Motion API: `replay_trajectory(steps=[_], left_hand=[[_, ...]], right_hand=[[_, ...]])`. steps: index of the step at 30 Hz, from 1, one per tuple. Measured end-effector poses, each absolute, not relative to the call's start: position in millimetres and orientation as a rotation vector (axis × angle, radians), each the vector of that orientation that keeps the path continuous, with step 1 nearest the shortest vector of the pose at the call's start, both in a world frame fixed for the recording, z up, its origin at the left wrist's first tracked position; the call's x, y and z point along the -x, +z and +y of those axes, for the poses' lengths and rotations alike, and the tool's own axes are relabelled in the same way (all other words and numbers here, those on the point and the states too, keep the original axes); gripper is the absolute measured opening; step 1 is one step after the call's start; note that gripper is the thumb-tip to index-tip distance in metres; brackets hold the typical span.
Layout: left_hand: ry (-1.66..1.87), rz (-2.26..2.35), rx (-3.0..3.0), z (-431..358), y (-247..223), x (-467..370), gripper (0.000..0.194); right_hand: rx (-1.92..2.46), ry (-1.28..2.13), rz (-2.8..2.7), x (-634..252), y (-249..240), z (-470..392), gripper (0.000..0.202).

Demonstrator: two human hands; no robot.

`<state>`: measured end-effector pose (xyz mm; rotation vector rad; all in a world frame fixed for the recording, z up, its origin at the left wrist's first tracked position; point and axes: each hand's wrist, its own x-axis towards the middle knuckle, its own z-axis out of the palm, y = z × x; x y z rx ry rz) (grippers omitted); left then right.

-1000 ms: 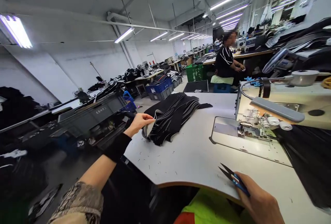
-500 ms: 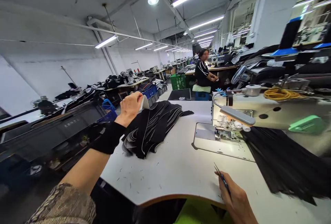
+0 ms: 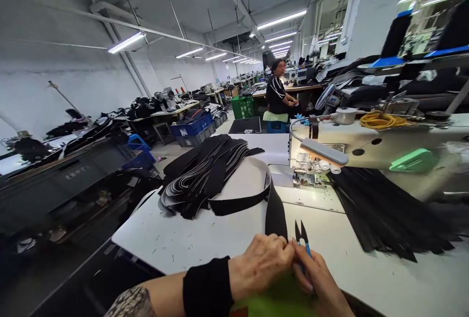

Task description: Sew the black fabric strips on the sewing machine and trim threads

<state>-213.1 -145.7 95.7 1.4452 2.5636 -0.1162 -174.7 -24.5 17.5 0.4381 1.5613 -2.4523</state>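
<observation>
From over here, the long, soft fabric strip (image 3: 275,212) reads black on its face and pale grey on its back. The heaped pile of fabric strips (image 3: 223,175) repeats that black, its edges lined in greyish white. The small metal thread snips (image 3: 302,236) show dark blades and bright blue handles. The smooth tabletop (image 3: 198,239) is white, the bulky sewing machine (image 3: 377,153) cream, the coiled cord (image 3: 383,120) yellow, the flat plastic piece (image 3: 412,160) mint green. The cuffed sleeve (image 3: 132,302) wears a mottled brown-and-beige pattern; the seated co-worker's top (image 3: 274,90), white stripes on black.
</observation>
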Motion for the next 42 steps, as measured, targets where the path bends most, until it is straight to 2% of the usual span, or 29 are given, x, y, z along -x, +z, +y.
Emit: replay_trajectory(steps=[3,5,8,10,13,16,20,23,28,33,36,38,42], left_hand=[[0.347,2.564,-1.347,-161.5,102.2,212.4,0.028],[0.613,2.649,-1.212,-174.4,106.1,225.8,0.038],[0.603,2.902,-0.845,-187.2,100.3,261.0,0.054],[0.504,2.883,-0.654,-187.4,93.6,289.0,0.06],[0.488,2.813,-0.618,-182.2,100.1,335.6,0.048],[0.526,2.856,-0.65,-190.8,138.8,387.7,0.039],[0.588,2.958,-0.494,-242.4,207.9,439.0,0.038],[0.59,3.003,-0.318,-293.5,231.5,442.3,0.038],[0.447,2.978,-0.1,-347.5,202.6,415.5,0.04],[0.213,3.014,-0.007,-353.9,178.5,404.8,0.049],[0.043,3.138,-0.081,-327.9,175.8,401.3,0.05],[-0.012,3.214,-0.364,-293.6,165.2,397.1,0.046],[0.081,3.019,-0.979,-205.1,113.0,380.1,0.044]], right_hand=[[-0.602,-2.457,1.471,180.0,20.2,-23.7,0.053],[-0.677,-2.458,1.472,182.5,22.2,-25.2,0.06],[-0.721,-2.45,1.514,184.0,21.8,-30.2,0.066],[-0.738,-2.448,1.549,184.7,19.9,-31.9,0.067],[-0.75,-2.447,1.614,186.2,19.2,-26.8,0.068],[-0.78,-2.444,1.677,187.6,20.6,-14.9,0.061],[-0.737,-2.374,1.808,191.0,14.9,-2.9,0.055],[-0.57,-2.262,1.997,195.6,4.9,-0.6,0.056],[-0.347,-2.153,2.175,199.6,1.4,-1.0,0.047],[-0.318,-2.084,2.2,195.8,13.7,2.7,0.05],[-0.263,-2.072,2.225,193.8,16.0,1.0,0.05],[-0.256,-2.021,2.327,191.6,15.3,-3.4,0.047],[-0.285,-1.887,2.503,178.8,16.6,-9.9,0.041]])
